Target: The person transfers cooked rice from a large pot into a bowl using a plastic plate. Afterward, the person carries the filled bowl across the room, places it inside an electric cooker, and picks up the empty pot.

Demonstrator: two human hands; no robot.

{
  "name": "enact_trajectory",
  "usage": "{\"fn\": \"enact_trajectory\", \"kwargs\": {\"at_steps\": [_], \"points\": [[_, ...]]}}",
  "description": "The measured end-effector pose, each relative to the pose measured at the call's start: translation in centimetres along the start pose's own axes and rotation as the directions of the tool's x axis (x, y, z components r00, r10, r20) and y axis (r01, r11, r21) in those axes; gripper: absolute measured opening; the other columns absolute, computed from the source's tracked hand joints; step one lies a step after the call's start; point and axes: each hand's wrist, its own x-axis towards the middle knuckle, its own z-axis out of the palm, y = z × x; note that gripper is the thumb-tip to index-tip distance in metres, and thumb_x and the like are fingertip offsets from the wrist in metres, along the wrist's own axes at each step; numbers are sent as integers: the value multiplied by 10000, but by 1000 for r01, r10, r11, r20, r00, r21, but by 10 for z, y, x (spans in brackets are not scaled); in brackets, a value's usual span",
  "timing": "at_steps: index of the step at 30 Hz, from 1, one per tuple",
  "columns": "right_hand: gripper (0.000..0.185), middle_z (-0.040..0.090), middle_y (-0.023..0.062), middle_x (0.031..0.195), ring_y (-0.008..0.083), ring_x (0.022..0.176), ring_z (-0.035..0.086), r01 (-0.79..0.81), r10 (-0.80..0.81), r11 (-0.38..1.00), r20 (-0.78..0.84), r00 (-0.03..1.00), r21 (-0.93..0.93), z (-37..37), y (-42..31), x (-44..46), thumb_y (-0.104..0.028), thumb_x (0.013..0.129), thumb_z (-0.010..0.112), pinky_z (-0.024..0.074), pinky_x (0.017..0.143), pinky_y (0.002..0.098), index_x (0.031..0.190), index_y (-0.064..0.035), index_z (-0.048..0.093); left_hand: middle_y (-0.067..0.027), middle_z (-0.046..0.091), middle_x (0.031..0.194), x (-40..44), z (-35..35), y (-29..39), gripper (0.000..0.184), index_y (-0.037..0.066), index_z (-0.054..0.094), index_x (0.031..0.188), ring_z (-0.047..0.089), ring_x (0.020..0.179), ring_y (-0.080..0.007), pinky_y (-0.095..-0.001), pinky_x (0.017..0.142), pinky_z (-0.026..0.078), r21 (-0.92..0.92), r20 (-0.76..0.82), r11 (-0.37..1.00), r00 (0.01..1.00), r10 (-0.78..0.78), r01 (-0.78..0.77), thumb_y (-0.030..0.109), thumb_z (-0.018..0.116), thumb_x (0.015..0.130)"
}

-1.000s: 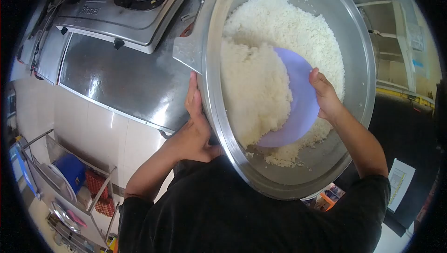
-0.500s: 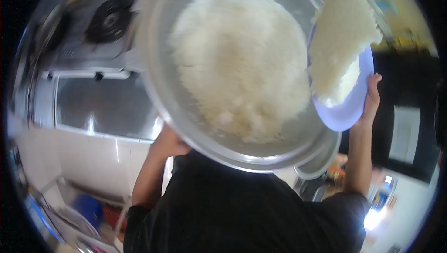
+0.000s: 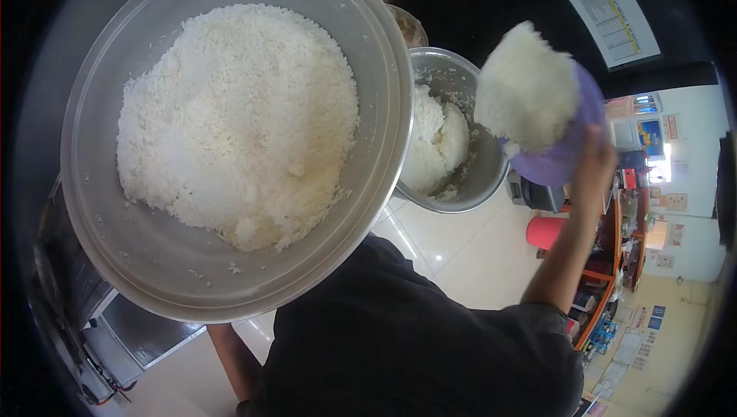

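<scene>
A large metal basin (image 3: pixel 230 294), tilted toward me, holds a broad mound of white rice (image 3: pixel 238 118). My left forearm (image 3: pixel 234 359) reaches up behind its lower rim; the hand itself is hidden, but the basin hangs on that side, off any surface I can see. On the right, my right hand (image 3: pixel 595 160) grips a purple plate (image 3: pixel 556 160) by its edge. A thick slab of rice (image 3: pixel 530 91) rests on the plate, tipped toward the left. Between the two stands a metal pot (image 3: pixel 480 187) with a lump of rice (image 3: pixel 434 141) inside and grains stuck to its wall.
Behind the pot is a dark surface with a printed sheet (image 3: pixel 608 10). A red bin (image 3: pixel 543 231) stands on the tiled floor (image 3: pixel 461 256), near orange shelving (image 3: pixel 606 279) with assorted goods. At lower left is a metal kitchen unit (image 3: pixel 146 332).
My view has turned from the stove toward the pot. The basin has shifted left in view and the pot shows more fully. The rice-laden plate is now beside the pot, still in my right hand.
</scene>
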Motion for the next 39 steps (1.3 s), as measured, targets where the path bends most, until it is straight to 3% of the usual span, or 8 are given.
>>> {"fn": "enact_trajectory", "kwargs": {"at_steps": [2,8,10,15,19,26,32,39], "points": [[408,627,202,873,294,709,663,537,-500,681,220,838,-498,63,18,-11,-171,943,436,525,592,412,1350,-200,441,-102,615,1157,-2,1,3,508,53,605,1151,568,1055,-221,-373,919,444,8,11,1000,1000,-5,5,136,790,685],[260,656,211,908,305,757,663,396,-181,626,369,912,-672,71,21,27,-79,907,438,535,635,424,1089,-27,617,-102,619,1146,-7,16,14,506,50,606,1146,574,1044,-219,-371,911,449,-50,80,999,996,25,-21,126,793,683],[315,669,146,935,200,762,665,259,-257,966,135,957,6,32,-10,42,-118,915,483,535,620,314,1204,-30,572,-103,620,1143,-8,23,19,505,49,607,1145,576,1041,-218,-371,908,451,-78,125,996,991,45,-35,123,795,682],[380,616,127,1065,215,999,621,530,-548,828,62,834,182,38,-129,70,-255,928,546,530,778,304,1237,-34,527,-115,633,1100,-3,32,58,474,37,619,1106,596,1007,-235,-380,884,462,92,133,985,982,131,-144,119,788,671],[362,584,127,971,186,861,584,-24,-380,848,640,668,529,156,-243,-3,-114,871,532,511,735,316,1208,13,496,-136,634,1071,-2,29,57,452,25,624,1080,605,1000,-274,-389,876,464,145,162,954,958,239,-262,75,754,650],[476,552,194,1108,286,864,639,-92,-399,881,832,385,465,282,-285,-87,-352,982,367,575,454,388,1339,-37,352,-151,635,1068,1,30,74,423,19,626,1075,600,1022,-296,-399,896,455,57,182,956,945,273,-287,55,713,663],[675,513,167,1254,274,1193,489,-216,-299,910,922,247,353,321,-293,-99,-554,954,315,446,950,431,1337,-1,376,-164,607,1112,8,27,59,450,8,600,1111,569,1068,-323,-416,929,435,27,308,953,910,279,-301,60,697,675],[648,437,169,1350,279,1260,420,-466,-250,851,967,45,241,359,-281,-102,-523,960,336,334,1055,413,1340,0,381,-250,499,1205,3,29,27,637,-10,499,1212,482,1151,-387,-444,991,377,78,297,950,916,269,-304,125,713,627]]}}
